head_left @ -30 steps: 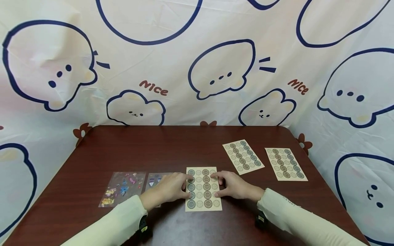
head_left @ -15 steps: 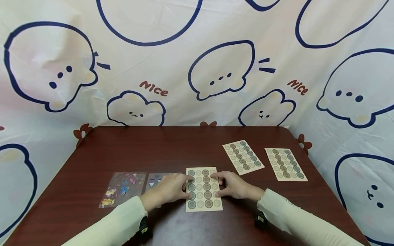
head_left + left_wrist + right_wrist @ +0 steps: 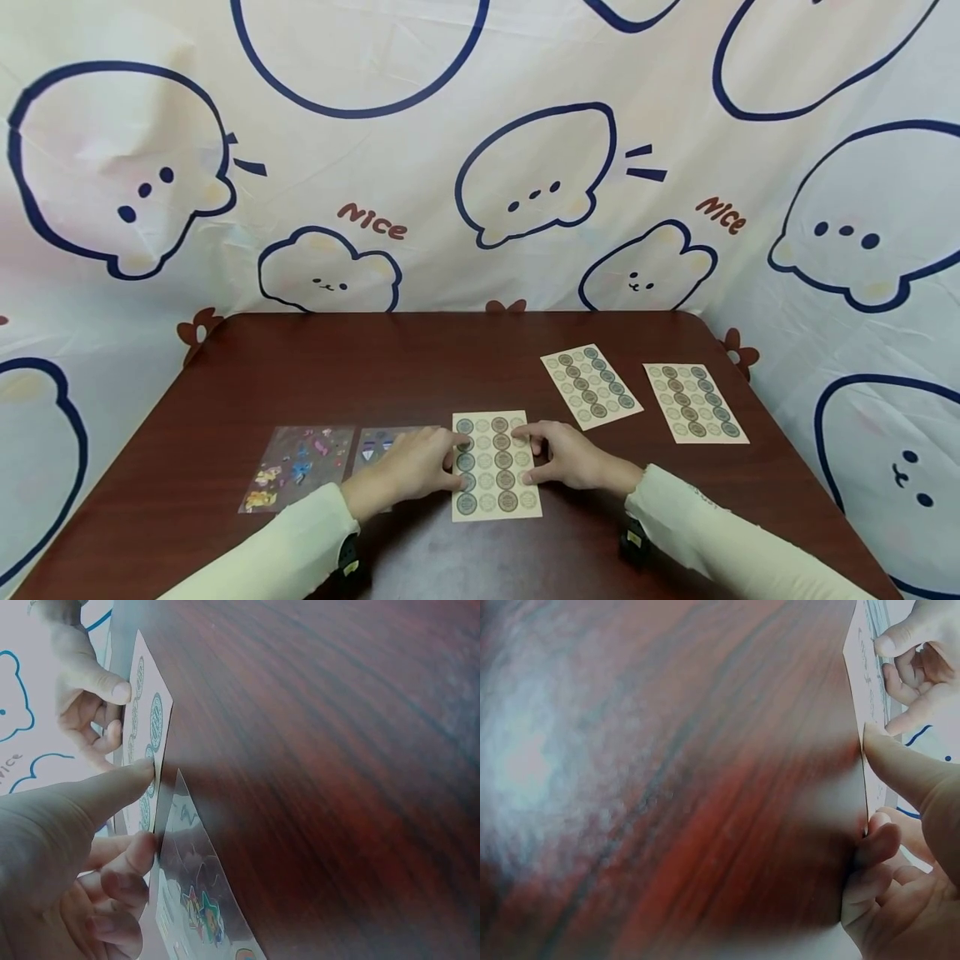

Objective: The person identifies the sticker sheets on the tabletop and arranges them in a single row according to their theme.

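Note:
A cream sheet [image 3: 486,458] printed with rows of round stickers lies flat at the table's middle, its columns running front to back. On its left edge rest the thumb and forefinger of my left hand [image 3: 408,467], set apart. My right hand [image 3: 573,456] touches the right edge the same way. In the left wrist view the thumb of the left hand [image 3: 82,847] lies on the sheet [image 3: 154,712], the other fingers loosely bent beside it. The right wrist view has the right hand [image 3: 915,840] with its thumb on the sheet [image 3: 861,667].
Two similar sheets [image 3: 592,386] [image 3: 696,402] lie at the back right of the brown table [image 3: 360,358]. A clear sheet of colourful stickers [image 3: 300,467] lies at left, with another clear sheet [image 3: 371,444] partly under the left forearm and hand. A patterned cloth [image 3: 427,167] hangs behind.
The whole head view has shifted slightly, the scene sitting a little lower. Both hands and the sheet between them keep the same positions relative to each other.

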A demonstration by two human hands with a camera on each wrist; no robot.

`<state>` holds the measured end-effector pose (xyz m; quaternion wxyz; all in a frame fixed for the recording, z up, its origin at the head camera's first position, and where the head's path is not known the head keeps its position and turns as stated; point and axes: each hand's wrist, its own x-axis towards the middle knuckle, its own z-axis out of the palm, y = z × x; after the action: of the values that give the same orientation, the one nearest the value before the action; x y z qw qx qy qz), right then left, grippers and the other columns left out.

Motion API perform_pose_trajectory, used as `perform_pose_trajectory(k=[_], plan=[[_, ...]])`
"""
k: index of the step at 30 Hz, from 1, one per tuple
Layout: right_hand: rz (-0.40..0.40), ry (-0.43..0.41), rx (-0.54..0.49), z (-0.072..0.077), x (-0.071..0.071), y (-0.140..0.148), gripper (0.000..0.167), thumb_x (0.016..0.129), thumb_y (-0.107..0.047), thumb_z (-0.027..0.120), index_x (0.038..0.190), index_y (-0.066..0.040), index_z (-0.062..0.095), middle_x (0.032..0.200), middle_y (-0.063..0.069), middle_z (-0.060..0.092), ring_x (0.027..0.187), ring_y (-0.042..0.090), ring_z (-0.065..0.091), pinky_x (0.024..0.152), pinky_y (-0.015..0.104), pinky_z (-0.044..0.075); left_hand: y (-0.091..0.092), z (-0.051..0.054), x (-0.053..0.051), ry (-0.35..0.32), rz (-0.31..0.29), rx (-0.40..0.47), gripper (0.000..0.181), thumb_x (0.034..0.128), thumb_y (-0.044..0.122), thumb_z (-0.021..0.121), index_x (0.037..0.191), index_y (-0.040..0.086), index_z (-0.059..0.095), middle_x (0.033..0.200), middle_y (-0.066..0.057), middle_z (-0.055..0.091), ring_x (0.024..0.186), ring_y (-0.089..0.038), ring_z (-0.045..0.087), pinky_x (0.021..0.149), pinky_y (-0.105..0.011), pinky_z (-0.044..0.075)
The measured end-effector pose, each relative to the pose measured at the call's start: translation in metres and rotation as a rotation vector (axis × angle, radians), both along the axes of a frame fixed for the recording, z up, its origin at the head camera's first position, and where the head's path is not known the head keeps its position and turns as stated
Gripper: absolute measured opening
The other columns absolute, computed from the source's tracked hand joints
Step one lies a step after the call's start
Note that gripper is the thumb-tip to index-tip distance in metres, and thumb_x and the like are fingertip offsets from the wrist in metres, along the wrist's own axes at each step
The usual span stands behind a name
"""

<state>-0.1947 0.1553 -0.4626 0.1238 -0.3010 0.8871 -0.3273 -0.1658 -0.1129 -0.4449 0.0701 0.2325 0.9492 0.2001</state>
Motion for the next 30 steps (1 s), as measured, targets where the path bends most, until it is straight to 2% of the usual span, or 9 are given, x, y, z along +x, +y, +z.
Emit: perform_pose_trajectory(k=[3, 10, 17, 24, 30], plan=[[0.007, 0.022, 0.001, -0.0013, -0.0016, 0.0005, 0.061, 0.077, -0.016, 0.088, 0.13, 0.001, 0.064, 0.085, 0.0, 0.054, 0.07, 0.005, 0.043, 0.063, 0.019, 0.039, -0.0002, -0.0004, -0.0011, 0.006, -0.007, 0.004, 0.06, 0.0772, 0.034, 0.086, 0.13, 0.012, 0.069, 0.06, 0.012, 0.048, 0.055, -0.005, 0.043, 0.049, -0.026, 0.03], [-0.006, -0.006, 0.02, -0.0009, -0.0015, -0.0006, 0.062, 0.077, -0.017, 0.088, 0.132, -0.001, 0.063, 0.087, 0.0, 0.054, 0.071, 0.007, 0.044, 0.064, 0.019, 0.038, -0.0013, -0.0006, -0.0016, -0.003, -0.011, 0.003, 0.062, 0.0768, 0.035, 0.087, 0.131, 0.012, 0.068, 0.06, 0.013, 0.047, 0.054, -0.004, 0.041, 0.049, -0.024, 0.029], [0.01, 0.003, 0.007, -0.0019, -0.0011, -0.0012, 0.061, 0.078, -0.018, 0.087, 0.131, 0.0, 0.063, 0.087, 0.001, 0.053, 0.071, 0.007, 0.044, 0.064, 0.019, 0.038, -0.0016, 0.0012, -0.0004, -0.012, -0.005, 0.014, 0.062, 0.0761, 0.033, 0.087, 0.131, 0.011, 0.068, 0.059, 0.012, 0.047, 0.054, -0.005, 0.041, 0.048, -0.026, 0.029], [0.028, -0.001, 0.009, -0.0005, -0.0017, -0.0004, 0.061, 0.08, -0.018, 0.086, 0.132, 0.0, 0.062, 0.088, 0.001, 0.053, 0.07, 0.006, 0.043, 0.063, 0.019, 0.038, -0.002, 0.0001, 0.0011, 0.024, 0.002, -0.007, 0.061, 0.0758, 0.036, 0.087, 0.13, 0.013, 0.069, 0.066, 0.011, 0.051, 0.063, -0.007, 0.045, 0.053, -0.028, 0.034], [0.04, -0.005, 0.006, 0.0005, -0.002, 0.0002, 0.061, 0.08, -0.018, 0.086, 0.133, 0.0, 0.061, 0.09, 0.002, 0.053, 0.069, 0.005, 0.042, 0.063, 0.019, 0.039, -0.004, -0.0018, 0.0014, 0.037, -0.001, -0.005, 0.061, 0.077, 0.037, 0.086, 0.13, 0.013, 0.068, 0.067, 0.009, 0.053, 0.063, -0.005, 0.045, 0.053, -0.028, 0.034]])
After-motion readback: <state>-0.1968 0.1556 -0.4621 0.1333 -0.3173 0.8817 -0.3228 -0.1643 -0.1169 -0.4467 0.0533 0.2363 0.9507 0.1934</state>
